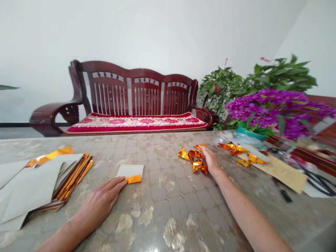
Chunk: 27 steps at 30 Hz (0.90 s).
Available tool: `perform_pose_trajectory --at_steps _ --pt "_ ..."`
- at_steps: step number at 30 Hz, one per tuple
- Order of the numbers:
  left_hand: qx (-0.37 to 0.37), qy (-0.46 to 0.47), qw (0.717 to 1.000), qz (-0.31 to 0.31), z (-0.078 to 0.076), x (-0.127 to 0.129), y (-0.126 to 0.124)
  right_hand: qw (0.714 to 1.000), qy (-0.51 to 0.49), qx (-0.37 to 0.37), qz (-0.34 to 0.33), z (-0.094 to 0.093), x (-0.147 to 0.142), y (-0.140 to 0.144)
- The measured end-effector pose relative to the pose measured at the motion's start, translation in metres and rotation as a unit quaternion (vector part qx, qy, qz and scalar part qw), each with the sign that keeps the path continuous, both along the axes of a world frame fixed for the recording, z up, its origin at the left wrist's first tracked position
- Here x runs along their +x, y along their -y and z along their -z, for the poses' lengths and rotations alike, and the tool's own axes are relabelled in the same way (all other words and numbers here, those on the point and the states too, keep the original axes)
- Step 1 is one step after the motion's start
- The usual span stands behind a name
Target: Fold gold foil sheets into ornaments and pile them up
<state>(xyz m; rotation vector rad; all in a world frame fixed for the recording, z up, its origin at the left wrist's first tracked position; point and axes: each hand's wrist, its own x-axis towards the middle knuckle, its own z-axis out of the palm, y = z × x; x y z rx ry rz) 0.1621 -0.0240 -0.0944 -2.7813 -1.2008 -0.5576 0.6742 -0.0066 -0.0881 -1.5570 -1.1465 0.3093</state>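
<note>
My left hand (pixel 101 199) lies flat on the table, its fingertips touching a small folded sheet (pixel 130 172) that is white on top with a gold edge. My right hand (pixel 211 160) reaches forward with fingers extended and rests against a small cluster of folded gold foil pieces (pixel 194 158). It holds nothing that I can see. A stack of gold-and-white foil sheets (pixel 39 182) lies to the left of my left hand.
More folded gold pieces (pixel 243 153) lie at the right near a brown envelope (pixel 285 171) and black scissors (pixel 319 180). Purple flowers in a teal pot (pixel 275 108) stand at the right. A wooden bench (pixel 131 101) stands behind the marble-patterned table (pixel 168 217).
</note>
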Motion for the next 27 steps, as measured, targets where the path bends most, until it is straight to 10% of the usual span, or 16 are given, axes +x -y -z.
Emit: perform_pose_trajectory --at_steps 11,27 --pt "0.004 0.001 1.000 0.009 -0.001 0.002 0.000 1.000 0.001 0.002 0.001 -0.007 -0.048 -0.029" --pt "-0.013 0.002 1.000 0.020 -0.004 0.004 0.001 0.925 0.269 -0.258 0.079 -0.049 -0.095 -0.015"
